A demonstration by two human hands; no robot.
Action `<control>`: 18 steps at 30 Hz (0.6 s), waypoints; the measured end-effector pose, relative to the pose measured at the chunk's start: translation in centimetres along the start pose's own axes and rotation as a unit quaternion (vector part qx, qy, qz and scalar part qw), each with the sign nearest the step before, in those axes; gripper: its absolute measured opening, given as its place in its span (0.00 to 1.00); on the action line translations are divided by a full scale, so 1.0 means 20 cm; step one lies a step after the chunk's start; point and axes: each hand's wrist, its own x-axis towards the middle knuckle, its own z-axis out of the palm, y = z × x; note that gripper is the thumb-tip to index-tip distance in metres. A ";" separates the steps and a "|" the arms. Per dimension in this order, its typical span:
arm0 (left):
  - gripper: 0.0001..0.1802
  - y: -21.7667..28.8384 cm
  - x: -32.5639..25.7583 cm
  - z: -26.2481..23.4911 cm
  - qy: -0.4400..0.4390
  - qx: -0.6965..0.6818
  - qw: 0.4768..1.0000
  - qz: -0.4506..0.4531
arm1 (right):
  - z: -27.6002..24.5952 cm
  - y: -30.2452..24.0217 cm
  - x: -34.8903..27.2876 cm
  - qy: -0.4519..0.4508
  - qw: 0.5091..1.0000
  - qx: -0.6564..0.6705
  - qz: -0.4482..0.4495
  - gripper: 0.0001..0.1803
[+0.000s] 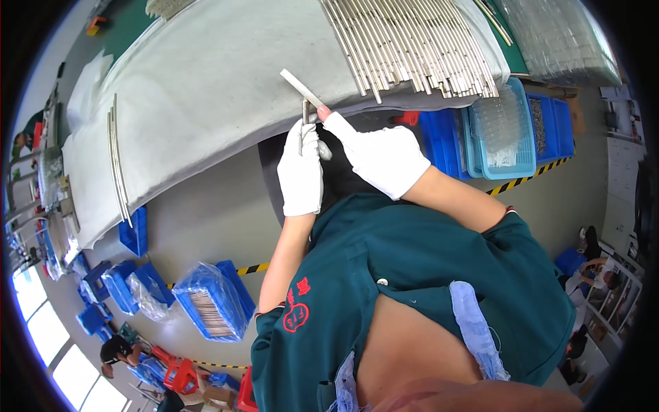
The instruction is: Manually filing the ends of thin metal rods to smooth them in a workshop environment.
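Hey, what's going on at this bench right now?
A person in a green work shirt and white gloves stands at a long table covered with a pale cloth. The left hand grips a short metal tube upright, while the right hand works a flat metal strip against its top end. A large batch of metal rods lies on the cloth ahead, a few more rods to the left. Blue bins sit beside the table.

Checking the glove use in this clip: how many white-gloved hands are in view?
2. The left hand is closed around a short metal rod below the padded bench edge; the right hand beside it holds a flat metal strip. Distant people's hands are too small to tell.
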 end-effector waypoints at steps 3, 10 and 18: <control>0.15 0.01 -0.01 0.01 -0.006 -0.014 1.000 0.011 | 0.08 0.05 0.08 0.111 0.993 0.041 -0.008 0.37; 0.16 -0.04 0.01 0.00 0.002 -0.041 0.999 0.022 | 0.02 0.00 -0.03 0.049 0.998 0.018 -0.028 0.36; 0.15 0.02 0.00 0.01 -0.014 0.024 1.000 -0.004 | -0.01 0.02 0.03 0.022 0.996 0.081 0.018 0.32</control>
